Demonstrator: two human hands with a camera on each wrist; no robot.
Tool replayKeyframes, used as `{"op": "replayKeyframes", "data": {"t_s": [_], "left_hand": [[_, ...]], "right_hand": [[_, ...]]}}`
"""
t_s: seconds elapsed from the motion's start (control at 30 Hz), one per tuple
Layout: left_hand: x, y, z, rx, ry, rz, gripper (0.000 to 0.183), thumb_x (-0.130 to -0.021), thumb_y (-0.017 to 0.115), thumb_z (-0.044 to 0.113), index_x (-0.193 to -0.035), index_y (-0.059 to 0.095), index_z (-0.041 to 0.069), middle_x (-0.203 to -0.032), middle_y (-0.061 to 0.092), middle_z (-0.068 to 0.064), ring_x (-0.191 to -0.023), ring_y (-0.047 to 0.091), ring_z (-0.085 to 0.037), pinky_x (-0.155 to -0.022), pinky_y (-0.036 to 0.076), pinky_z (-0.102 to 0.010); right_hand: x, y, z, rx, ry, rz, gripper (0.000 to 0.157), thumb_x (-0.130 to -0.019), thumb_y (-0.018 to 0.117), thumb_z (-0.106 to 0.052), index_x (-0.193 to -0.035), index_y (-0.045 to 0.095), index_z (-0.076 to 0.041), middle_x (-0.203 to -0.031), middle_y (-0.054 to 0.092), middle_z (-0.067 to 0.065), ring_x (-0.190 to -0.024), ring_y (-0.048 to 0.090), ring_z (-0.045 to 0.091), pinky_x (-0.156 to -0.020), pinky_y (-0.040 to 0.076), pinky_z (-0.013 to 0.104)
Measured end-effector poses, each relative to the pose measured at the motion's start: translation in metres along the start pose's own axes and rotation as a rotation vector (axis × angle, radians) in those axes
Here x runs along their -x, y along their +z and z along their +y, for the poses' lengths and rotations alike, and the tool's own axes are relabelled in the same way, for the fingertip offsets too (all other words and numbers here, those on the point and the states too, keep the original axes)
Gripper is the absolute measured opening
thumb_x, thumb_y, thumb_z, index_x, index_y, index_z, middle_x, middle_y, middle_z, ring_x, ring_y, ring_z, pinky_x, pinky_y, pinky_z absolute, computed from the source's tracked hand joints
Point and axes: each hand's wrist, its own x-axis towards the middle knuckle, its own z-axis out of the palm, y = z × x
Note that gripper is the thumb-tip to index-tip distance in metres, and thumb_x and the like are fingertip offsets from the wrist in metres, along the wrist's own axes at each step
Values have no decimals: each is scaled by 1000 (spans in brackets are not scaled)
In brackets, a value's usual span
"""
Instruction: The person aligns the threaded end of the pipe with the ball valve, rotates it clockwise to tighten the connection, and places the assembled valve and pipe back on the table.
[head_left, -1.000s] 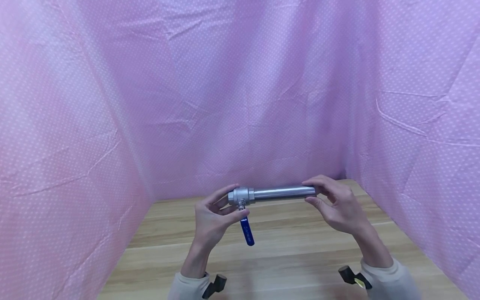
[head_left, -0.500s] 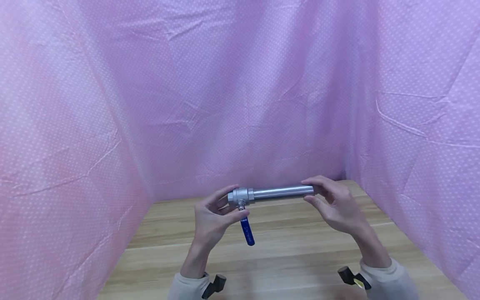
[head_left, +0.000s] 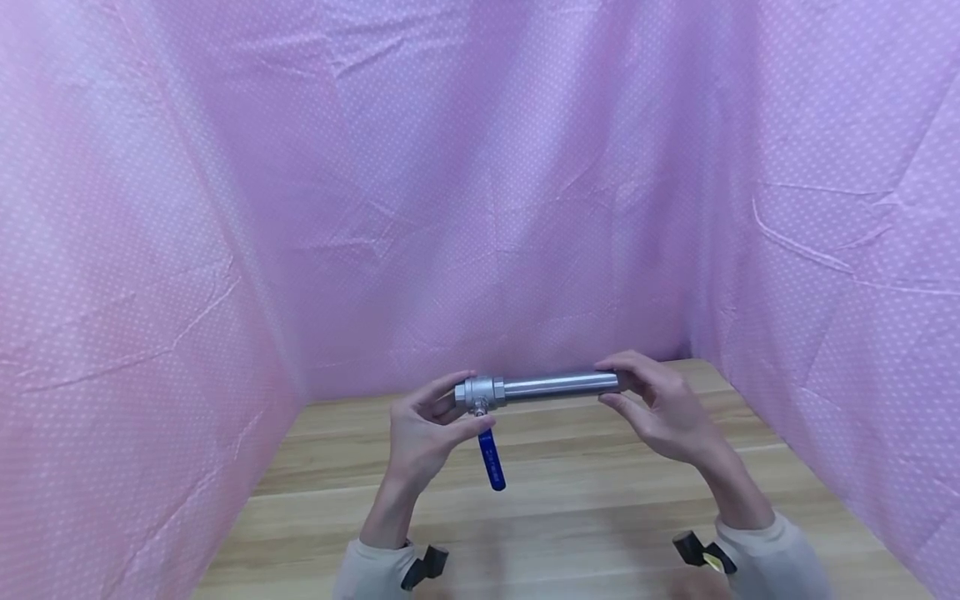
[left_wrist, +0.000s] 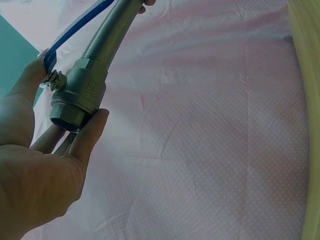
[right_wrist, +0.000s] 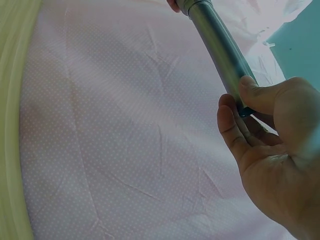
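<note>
A silver ball valve (head_left: 480,392) with a blue lever handle (head_left: 491,460) is held up over the table by my left hand (head_left: 422,435). Its fingers lie behind the valve body and the thumb presses near the base of the lever, which points down toward me. From the valve's right side runs a straight shiny metal pipe (head_left: 561,386), roughly level in the head view. My right hand (head_left: 660,408) grips the pipe's far end between thumb and fingers. In the left wrist view the valve's open hexagonal end (left_wrist: 67,117) faces the palm.
Light wood tabletop (head_left: 570,517) lies below both hands. Pink dotted cloth (head_left: 487,208) hangs as walls at the back, left and right. A black wrist mount (head_left: 425,568) sits at the left sleeve, and another black mount (head_left: 702,552) at the right sleeve.
My right hand and the pipe's end have shifted slightly left, toward the valve. The left hand and valve have barely moved.
</note>
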Motion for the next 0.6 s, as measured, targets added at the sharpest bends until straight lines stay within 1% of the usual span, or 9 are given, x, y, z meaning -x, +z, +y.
{"op": "replayKeyframes", "data": {"t_s": [0.17, 0.3, 0.4, 0.47, 0.6], "left_hand": [[-1, -3, -9, -13, -52, -19, 63, -79, 97, -8, -138, 76, -2, -135, 80, -27, -119, 83, -18, -106, 69, -34], [-1, -8, -20, -30, -124, -38, 62, -79, 98, -5, -137, 77, 1, -136, 80, -24, -119, 84, -23, -106, 69, -34], [-3, -10, -28, -49, -171, -47, 61, -79, 99, -2, -136, 79, 4, -135, 81, -21, -119, 84, -28, -104, 70, -34], [-5, -12, -35, -59, -192, -57, 60, -80, 99, 0, -137, 79, 4, -134, 82, -21, -119, 84, -31, -104, 71, -34], [-8, -15, -49, -73, -248, -82, 61, -82, 99, 2, -139, 77, 3, -135, 81, -23, -122, 83, -36, -102, 71, -34]], "right_hand": [[3, 5, 8, -12, 2, -24, 50, -84, 83, 25, -128, 74, 2, -112, 78, 12, -96, 74, 4, -84, 67, 12], [8, 9, 17, -3, 9, -55, 47, -86, 85, 20, -128, 75, 1, -110, 79, 13, -94, 74, 11, -90, 66, 11], [13, 12, 25, 6, 51, -83, 43, -88, 85, 17, -127, 75, 1, -111, 79, 12, -96, 74, 10, -93, 65, 10], [15, 14, 31, 21, 86, -102, 41, -89, 85, 16, -127, 75, 1, -110, 80, 11, -96, 75, 9, -95, 65, 9], [21, 19, 44, 49, 149, -149, 37, -91, 85, 13, -125, 76, 3, -108, 82, 12, -95, 77, 12, -98, 65, 10]]}}
